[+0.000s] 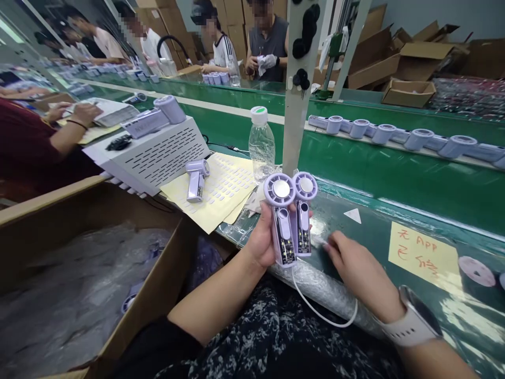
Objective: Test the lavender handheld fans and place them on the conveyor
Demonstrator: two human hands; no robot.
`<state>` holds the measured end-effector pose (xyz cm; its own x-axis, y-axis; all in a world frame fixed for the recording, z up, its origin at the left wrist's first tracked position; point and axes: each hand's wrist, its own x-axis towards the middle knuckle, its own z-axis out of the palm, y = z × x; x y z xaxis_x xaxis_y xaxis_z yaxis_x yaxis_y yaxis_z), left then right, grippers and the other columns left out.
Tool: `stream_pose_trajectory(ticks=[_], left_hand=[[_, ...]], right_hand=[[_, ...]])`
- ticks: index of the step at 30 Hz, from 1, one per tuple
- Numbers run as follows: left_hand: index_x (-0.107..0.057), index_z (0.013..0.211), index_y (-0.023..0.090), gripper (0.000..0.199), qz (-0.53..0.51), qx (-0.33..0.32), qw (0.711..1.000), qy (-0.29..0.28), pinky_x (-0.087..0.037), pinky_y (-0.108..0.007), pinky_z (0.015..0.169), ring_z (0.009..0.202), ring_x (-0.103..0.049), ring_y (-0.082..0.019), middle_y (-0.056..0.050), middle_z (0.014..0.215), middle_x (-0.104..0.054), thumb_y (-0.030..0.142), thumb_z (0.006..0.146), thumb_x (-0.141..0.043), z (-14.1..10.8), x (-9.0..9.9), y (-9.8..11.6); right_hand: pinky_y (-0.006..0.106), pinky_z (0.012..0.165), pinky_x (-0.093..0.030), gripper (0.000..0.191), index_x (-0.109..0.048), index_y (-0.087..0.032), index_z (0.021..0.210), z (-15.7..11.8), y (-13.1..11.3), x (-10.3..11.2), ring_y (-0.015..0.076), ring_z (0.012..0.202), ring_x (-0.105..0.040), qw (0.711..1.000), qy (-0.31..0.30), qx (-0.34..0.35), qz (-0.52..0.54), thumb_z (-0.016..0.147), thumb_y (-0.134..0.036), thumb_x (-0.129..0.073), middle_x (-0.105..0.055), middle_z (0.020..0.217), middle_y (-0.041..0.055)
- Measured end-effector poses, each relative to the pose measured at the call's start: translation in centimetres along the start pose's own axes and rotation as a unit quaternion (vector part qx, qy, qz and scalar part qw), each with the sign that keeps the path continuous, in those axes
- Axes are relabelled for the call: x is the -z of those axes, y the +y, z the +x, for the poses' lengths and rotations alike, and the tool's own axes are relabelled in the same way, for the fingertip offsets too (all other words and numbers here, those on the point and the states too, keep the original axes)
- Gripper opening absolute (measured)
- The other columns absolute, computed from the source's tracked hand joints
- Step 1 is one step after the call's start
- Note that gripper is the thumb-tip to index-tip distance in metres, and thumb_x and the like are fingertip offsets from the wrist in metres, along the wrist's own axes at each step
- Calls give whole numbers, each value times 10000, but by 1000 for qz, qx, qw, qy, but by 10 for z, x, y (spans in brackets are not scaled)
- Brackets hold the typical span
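Note:
My left hand [261,239] is wrapped round two small purple handheld fans, side by side and upright. The nearer fan [284,231] has its handle open over a circuit board with small lights; the other fan [303,226] stands just to its right, its board showing too. A white cable [311,308] hangs from below the nearer fan and curves right. To the right of the fans, my right hand [353,263] is over the green bench, its fingers bent and pressed together at the tips; anything between them is too small to make out.
A clear bottle [261,145] stands behind the fans, beside a metal post [294,121]. Left are yellow label sheets [221,210] with another fan [196,181], a vented box [158,150] and a carton [158,279]. Fans [382,133] line the conveyor; people work beyond and at left.

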<state>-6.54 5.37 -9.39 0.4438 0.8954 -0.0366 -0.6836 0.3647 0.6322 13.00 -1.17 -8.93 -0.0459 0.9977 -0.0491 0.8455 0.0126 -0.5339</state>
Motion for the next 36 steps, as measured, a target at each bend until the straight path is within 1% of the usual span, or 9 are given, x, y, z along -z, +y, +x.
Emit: stream_pose_trajectory(ticks=[3,6,12,16,19,22,24,31,36], left_hand=[[-698,920,218,678,25,-42,999,13,-603,-466,1003,1253,-686,-359,-99,1133,-781,862,708,-707,1,-5,8],[-650,800,227,712,37,-99,994,23,-589,-505,1032,1349,-615,-388,-92,1150,-765,933,709,-617,2,-13,19],[-591,738,228,710,52,-173,982,47,-583,-515,1031,1384,-577,-392,-78,1200,-737,932,792,-510,4,-32,27],[-597,734,229,703,30,-189,981,45,-576,-520,1042,1349,-600,-377,-80,1178,-728,920,811,-497,2,-37,27],[-600,732,228,688,7,-184,983,16,-563,-541,1064,1309,-628,-361,-74,1185,-721,908,807,-525,0,-37,27],[-587,721,222,692,-2,-181,984,1,-535,-546,1103,1327,-614,-365,-77,1189,-723,912,774,-567,-2,-36,27],[-586,717,217,700,-1,-184,983,4,-519,-541,1124,1335,-608,-370,-75,1181,-727,916,738,-606,-1,-35,27],[-604,681,199,706,-18,-222,975,20,-506,-501,1135,1284,-650,-347,-70,1043,-753,901,683,-678,4,-37,17],[-615,671,176,715,-35,-162,986,-23,-577,-461,1030,1241,-670,-349,-99,1207,-727,883,650,-723,2,-33,12]], right_hand=[[341,600,-493,270,-589,-242,1061,-17,-20,1,212,587,-622,978,-118,26,171,1052,-414,-381,-623,631,-9],[349,626,-514,315,-547,-222,1245,-26,-29,4,211,618,-647,942,-154,-13,298,1037,-435,-443,-677,656,-11],[296,596,-547,358,-565,-215,836,-22,-40,10,161,574,-660,855,-173,-48,487,896,-520,-745,-695,629,3],[230,448,-416,405,-613,-197,923,-20,-56,7,125,450,-560,808,-221,-39,546,882,-574,-757,-655,568,-11],[226,438,-327,420,-666,-188,1006,-21,-63,-1,101,418,-420,838,-138,-13,527,907,-591,-723,-515,484,-71],[259,486,-343,395,-666,-199,866,-24,-67,-10,119,475,-440,899,-24,44,435,974,-578,-645,-483,514,-53],[260,492,-363,409,-616,-216,839,-28,-68,-18,125,489,-461,908,14,55,414,1023,-578,-571,-495,542,-46],[219,453,-365,471,-457,-242,786,-35,-75,-33,96,438,-426,873,-23,22,486,1056,-628,-475,-440,531,-79],[219,409,-316,544,-447,-237,681,-31,-73,-21,86,377,-393,866,-101,38,487,983,-668,-586,-385,460,-88]])
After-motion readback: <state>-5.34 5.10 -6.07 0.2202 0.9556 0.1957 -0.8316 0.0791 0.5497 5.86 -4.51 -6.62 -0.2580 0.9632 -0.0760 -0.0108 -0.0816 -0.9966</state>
